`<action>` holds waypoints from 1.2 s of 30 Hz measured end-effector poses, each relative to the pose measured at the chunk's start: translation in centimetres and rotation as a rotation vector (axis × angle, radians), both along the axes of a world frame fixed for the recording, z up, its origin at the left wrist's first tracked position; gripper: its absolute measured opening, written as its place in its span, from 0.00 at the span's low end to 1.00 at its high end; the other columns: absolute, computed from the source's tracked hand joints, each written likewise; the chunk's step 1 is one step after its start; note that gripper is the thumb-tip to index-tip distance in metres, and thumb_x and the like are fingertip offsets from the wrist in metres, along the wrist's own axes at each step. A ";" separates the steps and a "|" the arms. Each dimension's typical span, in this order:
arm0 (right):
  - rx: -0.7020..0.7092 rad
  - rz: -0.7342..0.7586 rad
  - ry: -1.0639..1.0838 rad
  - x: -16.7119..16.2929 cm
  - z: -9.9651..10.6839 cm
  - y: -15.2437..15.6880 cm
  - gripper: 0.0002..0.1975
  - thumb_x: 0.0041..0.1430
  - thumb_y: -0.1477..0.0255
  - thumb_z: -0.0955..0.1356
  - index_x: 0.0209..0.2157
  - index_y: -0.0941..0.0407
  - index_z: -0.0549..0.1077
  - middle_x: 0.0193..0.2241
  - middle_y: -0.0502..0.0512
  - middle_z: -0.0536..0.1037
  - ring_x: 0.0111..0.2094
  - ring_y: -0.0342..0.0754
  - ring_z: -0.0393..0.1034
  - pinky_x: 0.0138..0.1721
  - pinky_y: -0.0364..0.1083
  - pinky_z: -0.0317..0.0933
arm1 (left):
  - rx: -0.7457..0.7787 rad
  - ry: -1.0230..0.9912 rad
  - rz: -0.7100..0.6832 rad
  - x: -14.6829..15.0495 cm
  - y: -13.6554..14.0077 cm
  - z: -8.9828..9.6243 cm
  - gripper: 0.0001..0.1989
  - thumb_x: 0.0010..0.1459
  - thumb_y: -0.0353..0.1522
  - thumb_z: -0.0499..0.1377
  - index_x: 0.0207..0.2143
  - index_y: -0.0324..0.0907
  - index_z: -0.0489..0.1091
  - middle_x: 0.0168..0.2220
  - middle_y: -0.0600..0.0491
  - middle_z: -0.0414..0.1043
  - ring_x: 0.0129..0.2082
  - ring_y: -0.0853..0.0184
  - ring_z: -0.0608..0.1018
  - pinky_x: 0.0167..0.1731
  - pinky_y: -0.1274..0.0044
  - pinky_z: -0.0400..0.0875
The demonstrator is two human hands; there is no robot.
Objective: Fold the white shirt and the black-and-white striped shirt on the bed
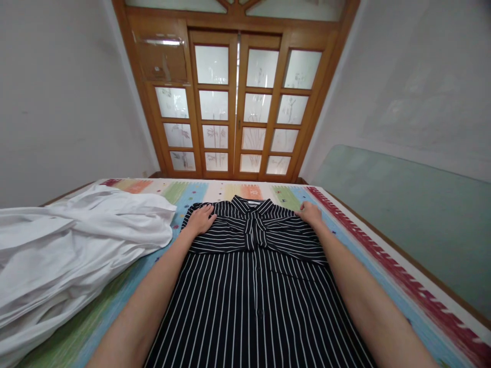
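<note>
A black shirt with white stripes [257, 296] lies front side up before me, its collar at the far end. Both sleeves are folded inward across the chest and meet near the middle. My left hand [202, 220] rests flat on the shirt's left shoulder, fingers stretched out over the cloth. At the right shoulder, my right hand [310, 213] has its fingers pinched together on the shirt's edge.
A crumpled white garment [126, 220] lies to the left on the colourful striped bedspread [383, 276]. A pale green board [391, 204] leans along the right wall. Wooden doors with glass panes [236, 102] stand beyond the far edge.
</note>
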State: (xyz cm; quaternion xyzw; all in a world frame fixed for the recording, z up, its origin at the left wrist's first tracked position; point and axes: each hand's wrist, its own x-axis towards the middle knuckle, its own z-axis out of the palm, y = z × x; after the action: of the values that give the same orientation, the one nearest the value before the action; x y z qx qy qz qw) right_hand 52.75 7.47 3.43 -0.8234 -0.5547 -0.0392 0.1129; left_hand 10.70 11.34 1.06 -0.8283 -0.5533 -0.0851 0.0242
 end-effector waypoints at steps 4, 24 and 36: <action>0.053 0.135 -0.027 -3.3 0.7 -0.3 0.14 0.60 0.74 0.62 0.46 0.60 0.74 0.50 0.68 0.72 0.54 0.59 0.63 0.53 0.53 0.56 | 0.002 0.004 -0.019 1.5 0.6 1.0 0.22 0.65 0.36 0.46 0.56 0.37 0.66 0.59 0.41 0.65 0.59 0.54 0.67 0.57 0.62 0.59; 0.068 0.580 0.109 -9.1 -0.8 -5.4 0.31 0.67 0.58 0.54 0.64 0.63 0.59 0.67 0.63 0.52 0.68 0.61 0.37 0.66 0.61 0.36 | 0.069 -0.010 -0.238 5.3 -5.2 2.8 0.27 0.69 0.43 0.38 0.57 0.35 0.64 0.61 0.42 0.62 0.63 0.53 0.60 0.61 0.63 0.54; -0.079 0.802 0.087 -9.2 -2.9 -23.4 0.32 0.67 0.52 0.54 0.67 0.54 0.51 0.68 0.55 0.45 0.69 0.57 0.32 0.66 0.60 0.36 | -0.095 -0.002 -0.269 -4.3 -16.0 -0.5 0.33 0.67 0.47 0.38 0.66 0.37 0.51 0.68 0.47 0.44 0.68 0.54 0.47 0.65 0.62 0.44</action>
State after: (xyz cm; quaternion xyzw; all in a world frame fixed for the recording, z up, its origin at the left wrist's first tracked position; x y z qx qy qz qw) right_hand 43.56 -15.90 0.53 -0.5463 -0.8278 0.0641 0.1107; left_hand 6.42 -4.66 0.57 -0.8952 -0.4405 -0.0622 -0.0275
